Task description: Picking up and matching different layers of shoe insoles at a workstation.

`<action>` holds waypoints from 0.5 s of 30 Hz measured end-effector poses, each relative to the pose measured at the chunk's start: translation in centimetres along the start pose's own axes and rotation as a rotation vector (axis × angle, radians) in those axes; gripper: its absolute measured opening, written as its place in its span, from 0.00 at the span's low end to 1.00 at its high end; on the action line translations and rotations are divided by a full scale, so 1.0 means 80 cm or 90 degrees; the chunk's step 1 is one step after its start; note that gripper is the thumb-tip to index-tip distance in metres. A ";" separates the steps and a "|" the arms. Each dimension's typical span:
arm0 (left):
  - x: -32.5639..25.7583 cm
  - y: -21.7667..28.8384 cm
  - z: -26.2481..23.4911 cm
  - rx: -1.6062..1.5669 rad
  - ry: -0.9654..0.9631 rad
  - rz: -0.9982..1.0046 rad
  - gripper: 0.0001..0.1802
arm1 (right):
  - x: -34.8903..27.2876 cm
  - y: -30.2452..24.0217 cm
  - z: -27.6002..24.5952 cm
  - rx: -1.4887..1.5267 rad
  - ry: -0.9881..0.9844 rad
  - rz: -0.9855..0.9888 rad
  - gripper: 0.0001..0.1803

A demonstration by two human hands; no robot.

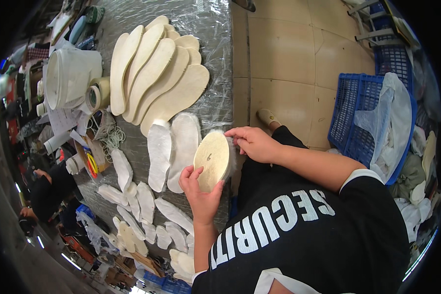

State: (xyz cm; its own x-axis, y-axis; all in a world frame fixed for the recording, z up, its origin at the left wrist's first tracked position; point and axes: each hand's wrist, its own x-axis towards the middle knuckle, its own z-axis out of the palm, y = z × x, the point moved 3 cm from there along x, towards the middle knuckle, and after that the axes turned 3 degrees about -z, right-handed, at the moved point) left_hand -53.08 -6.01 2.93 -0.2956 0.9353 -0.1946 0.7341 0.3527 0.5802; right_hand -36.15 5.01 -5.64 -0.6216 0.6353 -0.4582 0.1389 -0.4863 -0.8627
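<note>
My left hand is closed round the lower end of a cream insole with a small handwritten mark on its upper face and white fluff along its right edge. The fingers of my right hand pinch that insole at its upper right edge. Just left of it, two white fleecy insoles lie side by side on the table. Beyond them is a fanned pile of cream insoles. Several smaller white fleecy pieces are scattered to the left of my left forearm.
The table has a shiny plastic cover. Along its left side stand a white bucket, a tape roll and tangled string. Blue crates holding plastic sheeting sit on the tiled floor at right. A person in black is at far left.
</note>
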 end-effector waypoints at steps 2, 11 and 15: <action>0.000 0.001 0.000 0.005 -0.005 -0.002 0.35 | 0.000 -0.001 0.000 0.002 0.005 -0.009 0.18; 0.003 0.000 0.006 0.023 -0.019 -0.024 0.36 | 0.002 0.000 0.001 0.006 0.004 -0.002 0.18; 0.004 0.000 0.010 0.025 -0.024 -0.030 0.38 | 0.002 0.003 0.001 0.012 -0.002 0.007 0.18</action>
State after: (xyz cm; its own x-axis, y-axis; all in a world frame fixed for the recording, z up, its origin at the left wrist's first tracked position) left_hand -52.72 -5.72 2.26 -0.3083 0.9175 -0.2513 0.7432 0.3972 0.5384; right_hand -36.27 4.98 -5.89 -0.6228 0.6277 -0.4669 0.1309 -0.5048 -0.8533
